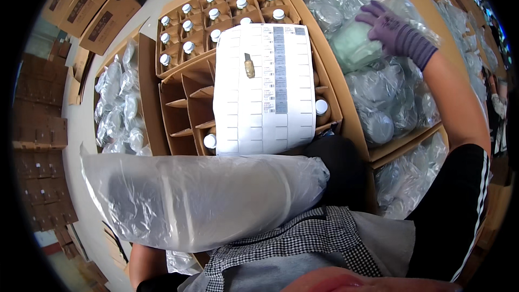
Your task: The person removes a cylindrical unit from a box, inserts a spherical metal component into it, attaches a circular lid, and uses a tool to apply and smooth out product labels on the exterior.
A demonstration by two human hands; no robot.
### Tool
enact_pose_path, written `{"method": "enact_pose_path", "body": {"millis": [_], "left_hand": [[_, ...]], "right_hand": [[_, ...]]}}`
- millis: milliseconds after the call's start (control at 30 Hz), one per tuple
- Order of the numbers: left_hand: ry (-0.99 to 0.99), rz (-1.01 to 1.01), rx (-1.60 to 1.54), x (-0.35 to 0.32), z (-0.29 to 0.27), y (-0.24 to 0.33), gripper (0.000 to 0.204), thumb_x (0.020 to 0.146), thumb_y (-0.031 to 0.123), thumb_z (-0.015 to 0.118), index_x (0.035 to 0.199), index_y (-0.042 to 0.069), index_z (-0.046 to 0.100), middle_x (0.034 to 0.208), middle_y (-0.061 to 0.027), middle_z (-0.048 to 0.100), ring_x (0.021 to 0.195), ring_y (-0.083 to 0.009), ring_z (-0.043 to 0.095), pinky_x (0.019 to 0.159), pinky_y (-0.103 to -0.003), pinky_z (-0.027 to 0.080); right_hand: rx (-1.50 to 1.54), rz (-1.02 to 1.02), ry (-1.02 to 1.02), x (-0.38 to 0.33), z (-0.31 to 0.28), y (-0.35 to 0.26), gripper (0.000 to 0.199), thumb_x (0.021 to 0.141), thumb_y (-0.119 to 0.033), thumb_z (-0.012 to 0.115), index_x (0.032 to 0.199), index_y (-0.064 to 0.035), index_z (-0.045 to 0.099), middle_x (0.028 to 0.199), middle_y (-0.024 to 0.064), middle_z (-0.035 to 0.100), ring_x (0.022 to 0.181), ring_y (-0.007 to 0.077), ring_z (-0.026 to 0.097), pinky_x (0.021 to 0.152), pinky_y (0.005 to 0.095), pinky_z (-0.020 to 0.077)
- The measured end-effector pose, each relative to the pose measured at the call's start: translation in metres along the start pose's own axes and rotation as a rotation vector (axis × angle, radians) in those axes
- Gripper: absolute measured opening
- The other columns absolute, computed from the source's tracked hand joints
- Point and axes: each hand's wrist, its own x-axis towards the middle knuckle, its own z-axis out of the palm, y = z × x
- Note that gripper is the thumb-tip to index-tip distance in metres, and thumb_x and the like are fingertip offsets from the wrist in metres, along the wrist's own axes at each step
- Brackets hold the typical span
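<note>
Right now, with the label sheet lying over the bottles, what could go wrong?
The label sheet lies over white-capped bottles, an uneven support, so it might slip. The large clear plastic bag reaches close to the sheet's near edge and might drag it. The gloved right hand touches a pale green plastic-wrapped bundle packed beside others; pulling there may snag them.
</note>
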Motion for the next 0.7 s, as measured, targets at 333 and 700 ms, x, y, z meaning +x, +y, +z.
{"method": "enact_pose_path", "body": {"millis": [333,700], "left_hand": [[-0.291,0.531,-0.381,0.156,0.033,0.208,0.027,0.092,0.027,0.070,0.113,0.010,0.072,0.109,-0.0090,0.073,0.103,-0.0265,0.069,0.095,-0.037,0.055],[-0.825,0.598,-0.612,0.271,0.307,0.299,0.028,0.092,0.028,0.070,0.115,0.011,0.072,0.111,-0.0087,0.073,0.104,-0.0264,0.069,0.097,-0.038,0.055]], "right_hand": [[1.421,1.213,1.099,-0.265,0.095,-0.100,0.044,0.100,-0.024,0.057,0.136,0.0003,0.061,0.128,0.0139,0.067,0.117,0.0219,0.063,0.098,0.0359,0.0518],[2.369,1.286,2.128,-0.265,0.211,-0.356,0.061,0.108,-0.038,0.048,0.156,-0.0031,0.036,0.151,0.0136,0.048,0.130,0.0305,0.055,0.106,0.0453,0.0502]]}}
